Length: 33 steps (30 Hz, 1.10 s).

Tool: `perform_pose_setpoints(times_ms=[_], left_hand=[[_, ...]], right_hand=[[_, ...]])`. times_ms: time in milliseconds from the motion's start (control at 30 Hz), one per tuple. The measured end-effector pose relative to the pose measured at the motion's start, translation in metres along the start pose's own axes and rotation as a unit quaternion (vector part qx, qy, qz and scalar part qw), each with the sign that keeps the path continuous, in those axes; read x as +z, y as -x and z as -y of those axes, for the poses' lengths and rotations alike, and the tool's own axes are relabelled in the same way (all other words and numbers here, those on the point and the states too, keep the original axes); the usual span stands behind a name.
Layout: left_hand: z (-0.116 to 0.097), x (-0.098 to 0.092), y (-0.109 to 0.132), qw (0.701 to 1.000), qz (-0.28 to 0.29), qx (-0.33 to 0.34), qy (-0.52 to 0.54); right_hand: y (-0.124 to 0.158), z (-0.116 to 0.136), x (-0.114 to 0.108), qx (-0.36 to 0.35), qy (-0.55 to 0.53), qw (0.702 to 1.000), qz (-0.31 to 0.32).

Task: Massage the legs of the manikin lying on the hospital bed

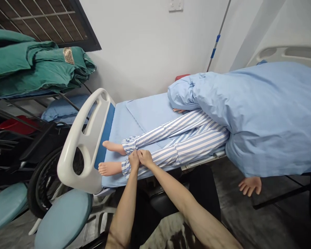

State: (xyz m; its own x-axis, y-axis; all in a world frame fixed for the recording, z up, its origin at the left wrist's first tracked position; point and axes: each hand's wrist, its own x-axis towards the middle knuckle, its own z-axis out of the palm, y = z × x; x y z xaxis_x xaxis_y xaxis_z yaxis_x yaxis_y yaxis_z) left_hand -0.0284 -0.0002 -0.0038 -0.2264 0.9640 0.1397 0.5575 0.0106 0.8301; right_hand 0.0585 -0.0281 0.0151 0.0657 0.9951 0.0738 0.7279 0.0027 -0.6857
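Note:
A manikin lies on a hospital bed (134,117) in blue-and-white striped trousers (181,138), its bare feet (109,168) toward the white footboard (79,145). A light blue quilt (261,107) covers its upper body. My left hand (134,160) and my right hand (145,157) are side by side on the near trouser leg just above the ankle, fingers closed and pinching the striped fabric. One manikin hand (250,185) hangs off the near side of the bed below the quilt.
Folded green blankets (38,65) lie on a rack at the left, above a wheelchair wheel (41,180). Two pale blue stool seats (64,218) stand by the footboard. A pole (217,38) leans on the white wall behind the bed.

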Motion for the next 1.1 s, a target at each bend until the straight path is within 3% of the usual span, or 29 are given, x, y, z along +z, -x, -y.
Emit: perform_pose_setpoints(times_ms=[133,367,567,800,900,1100], left_hand=[[0.007,0.006,0.003,0.993,0.015,0.034,-0.115],[0.002,0.000,-0.001,0.986,0.025,0.044,-0.156],[0.003,0.002,0.004,0.999,0.022,0.020,-0.017],[-0.027,0.012,0.003,0.987,-0.035,-0.023,0.152],[-0.033,0.016,0.011,0.992,-0.046,-0.041,0.110],[-0.023,0.016,0.019,0.999,0.004,-0.004,-0.044]], right_hand=[[-0.003,0.007,-0.008,-0.004,-0.003,1.000,0.013],[-0.005,0.030,-0.024,-0.080,0.032,0.996,-0.024],[-0.001,0.000,-0.005,0.004,0.049,0.999,0.005],[-0.009,-0.008,-0.006,-0.006,-0.028,1.000,-0.010],[-0.010,-0.010,-0.007,-0.006,-0.050,0.999,-0.018],[-0.008,-0.002,-0.011,0.036,-0.030,0.999,-0.018]])
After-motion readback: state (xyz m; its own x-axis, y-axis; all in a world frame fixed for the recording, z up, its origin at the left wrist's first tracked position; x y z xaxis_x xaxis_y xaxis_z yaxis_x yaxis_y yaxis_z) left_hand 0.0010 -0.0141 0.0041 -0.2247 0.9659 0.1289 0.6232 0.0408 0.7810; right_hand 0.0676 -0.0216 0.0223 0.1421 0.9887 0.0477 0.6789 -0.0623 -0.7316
